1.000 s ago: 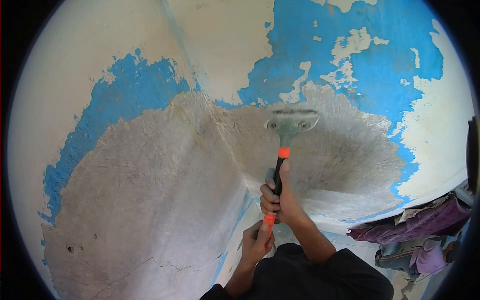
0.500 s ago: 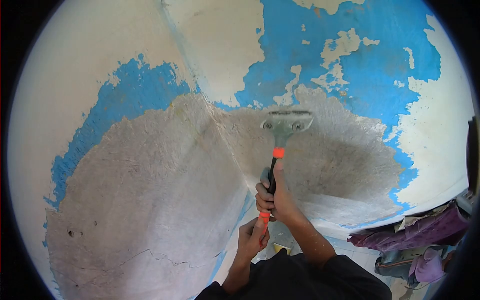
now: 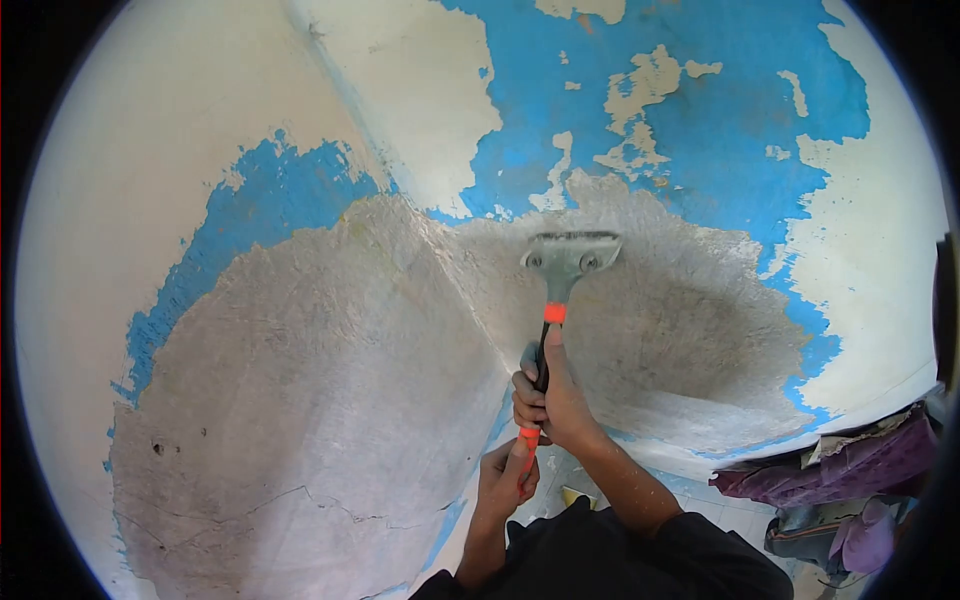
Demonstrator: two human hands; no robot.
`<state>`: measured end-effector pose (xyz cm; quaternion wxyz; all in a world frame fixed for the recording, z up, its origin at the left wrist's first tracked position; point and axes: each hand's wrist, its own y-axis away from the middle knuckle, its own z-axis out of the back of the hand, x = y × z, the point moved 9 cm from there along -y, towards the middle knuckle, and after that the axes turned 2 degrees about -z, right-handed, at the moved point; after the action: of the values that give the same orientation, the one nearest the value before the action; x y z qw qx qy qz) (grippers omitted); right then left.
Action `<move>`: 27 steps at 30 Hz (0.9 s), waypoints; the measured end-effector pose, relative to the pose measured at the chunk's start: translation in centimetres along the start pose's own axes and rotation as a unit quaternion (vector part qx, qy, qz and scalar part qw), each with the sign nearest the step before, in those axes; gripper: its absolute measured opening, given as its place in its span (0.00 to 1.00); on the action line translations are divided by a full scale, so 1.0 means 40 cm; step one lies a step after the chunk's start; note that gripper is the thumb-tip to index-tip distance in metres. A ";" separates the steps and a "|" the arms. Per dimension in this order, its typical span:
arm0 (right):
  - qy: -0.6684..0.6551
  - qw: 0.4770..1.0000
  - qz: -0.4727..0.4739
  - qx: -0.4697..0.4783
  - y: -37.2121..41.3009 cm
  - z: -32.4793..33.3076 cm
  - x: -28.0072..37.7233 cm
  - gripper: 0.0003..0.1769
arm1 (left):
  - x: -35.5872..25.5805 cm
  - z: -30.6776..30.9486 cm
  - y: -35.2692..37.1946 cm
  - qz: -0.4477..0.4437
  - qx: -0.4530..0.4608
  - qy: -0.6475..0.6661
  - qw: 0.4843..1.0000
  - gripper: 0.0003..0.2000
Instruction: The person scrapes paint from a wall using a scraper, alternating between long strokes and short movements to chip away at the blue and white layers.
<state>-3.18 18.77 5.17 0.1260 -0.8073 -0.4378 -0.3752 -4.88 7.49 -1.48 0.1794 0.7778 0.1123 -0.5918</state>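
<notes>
A long-handled wall scraper with a wide grey head and a black and orange handle points up the wall. My right hand wraps the black grip, its thumb lying along the handle toward the head. Lower down, my left hand is closed around the orange end of the same handle. The blade edge lies over bare grey plaster, a short way below the ragged border of blue paint. Both forearms rise from dark sleeves at the bottom of the view.
The wall corner runs down the middle, with another bare plaster patch, cracked and pitted, on the left. Off-white paint surrounds the blue. At lower right are a purple cloth and a lilac item near the tiled floor.
The scraper head sits slightly lower in view, a little farther from the blue paint edge. My view of the wall has shifted slightly. Both hands keep their grip.
</notes>
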 end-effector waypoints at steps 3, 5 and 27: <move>0.012 1.000 -0.004 0.000 0.004 0.007 0.010 0.36 | 0.004 -0.014 -0.003 0.001 0.006 0.010 1.000 0.28; 0.022 1.000 -0.010 -0.009 0.003 -0.023 0.053 0.36 | -0.032 -0.017 -0.018 0.004 0.017 0.016 1.000 0.28; 0.023 1.000 -0.005 -0.013 0.013 0.020 0.004 0.36 | 0.013 -0.033 0.014 0.018 0.002 0.009 1.000 0.29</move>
<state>-2.33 19.00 4.82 0.1240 -0.7976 -0.4341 -0.4000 -3.36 7.52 -1.58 0.1874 0.7854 0.0991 -0.5815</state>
